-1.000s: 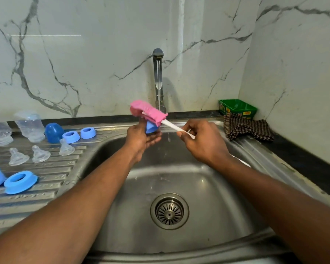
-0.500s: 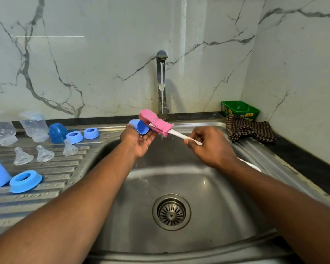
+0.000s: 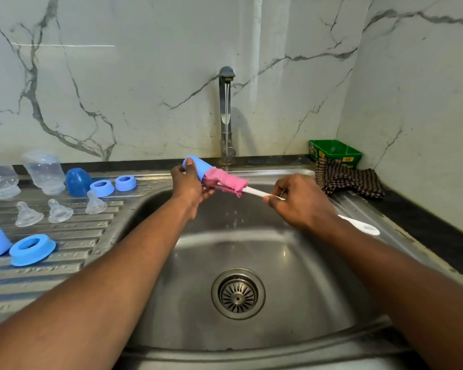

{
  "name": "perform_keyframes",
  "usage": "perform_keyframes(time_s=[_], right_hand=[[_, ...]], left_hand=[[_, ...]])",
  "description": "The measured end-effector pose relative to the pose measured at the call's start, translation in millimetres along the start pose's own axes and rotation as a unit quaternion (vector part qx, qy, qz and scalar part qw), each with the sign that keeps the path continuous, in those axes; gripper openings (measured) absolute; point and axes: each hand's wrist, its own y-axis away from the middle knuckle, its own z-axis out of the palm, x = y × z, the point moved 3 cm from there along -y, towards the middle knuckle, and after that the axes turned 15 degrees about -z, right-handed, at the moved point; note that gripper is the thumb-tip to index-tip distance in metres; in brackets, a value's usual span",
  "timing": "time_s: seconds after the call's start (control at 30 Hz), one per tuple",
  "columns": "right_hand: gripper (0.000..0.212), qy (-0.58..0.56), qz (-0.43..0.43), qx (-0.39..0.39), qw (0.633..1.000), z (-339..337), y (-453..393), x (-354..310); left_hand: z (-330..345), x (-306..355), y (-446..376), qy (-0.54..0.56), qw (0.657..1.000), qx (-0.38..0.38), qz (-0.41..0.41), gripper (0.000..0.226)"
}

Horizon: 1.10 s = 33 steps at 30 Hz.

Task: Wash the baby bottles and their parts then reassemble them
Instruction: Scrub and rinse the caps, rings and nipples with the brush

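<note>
Fingers: left hand (image 3: 189, 182) grips blue cap (image 3: 197, 166) | right hand (image 3: 301, 200) pinches brush (image 3: 226, 182) handle, level

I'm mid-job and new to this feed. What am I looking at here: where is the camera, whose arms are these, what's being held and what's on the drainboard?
There is no machine: a person works bare-handed, filmed by one wide camera worn on the head, looking down at a steel sink. The left hand holds a blue bottle cap. The right hand grips the white handle of a pink sponge brush, whose tip is in the cap's mouth. A thin stream of water runs from the tap. On the drainboard to the left lie two clear bottles, three clear teats, blue rings and caps. A checked cloth and green box sit on the right.
</note>
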Motion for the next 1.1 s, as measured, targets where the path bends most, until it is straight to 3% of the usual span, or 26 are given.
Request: perform_keyframes(time_s=[0.07, 0.2, 0.3, 0.4, 0.5, 0.6, 0.67, 0.77, 0.9, 1.0, 1.1], right_hand=[[0.021, -0.032, -0.013, -0.014, 0.999, 0.4, 0.6, -5.4], [0.020, -0.039, 0.031, 0.038, 0.998, 2.6, -1.3, -7.7], [0.021, -0.056, 0.043, -0.028, 0.997, 5.4, -0.4, -7.4], [0.021, -0.160, 0.047, -0.012, 0.986, 6.1, 4.7, -15.5], [0.026, -0.121, 0.086, 0.036, 0.988, 8.8, 3.6, -12.1], [0.024, -0.152, 0.091, -0.039, 0.983, 14.5, 5.6, -16.3], [0.023, -0.212, 0.088, -0.035, 0.973, 14.5, 7.2, -20.0], [0.026, -0.138, 0.096, 0.019, 0.986, 12.1, 4.4, -17.5], [0.024, -0.129, 0.080, -0.006, 0.988, 15.8, 5.1, -20.5], [0.023, -0.228, 0.131, 0.040, 0.964, 15.1, 6.8, -23.1], [0.017, -0.419, 0.220, -0.020, 0.880, 22.7, 13.3, -32.5]], left_hand=[[-1.5, -1.5, 2.2, -0.035, 0.999, 0.009, 0.022, 0.027], [-6.8, 0.3, -0.3, -0.067, 0.997, 0.002, 0.030, 0.029], [-6.3, -2.4, -0.5, -0.087, 0.995, 0.009, 0.049, 0.024], [-6.8, -3.0, -3.2, -0.062, 0.997, 0.001, 0.038, 0.024], [-2.6, -4.4, -3.3, -0.032, 0.999, -0.018, 0.014, 0.029], [-2.6, -12.2, -2.8, -0.007, 1.000, -0.015, -0.016, 0.035], [-1.8, -10.7, -4.0, 0.022, 0.998, -0.037, -0.034, 0.044], [5.6, -6.8, 2.2, 0.046, 0.995, -0.075, -0.042, 0.044], [15.2, -17.3, 13.3, -0.025, 0.992, -0.121, -0.034, 0.038], [24.5, -14.4, 22.3, -0.052, 0.983, -0.174, -0.034, 0.027], [20.0, -14.1, 22.0, -0.096, 0.982, -0.163, -0.014, 0.021]])
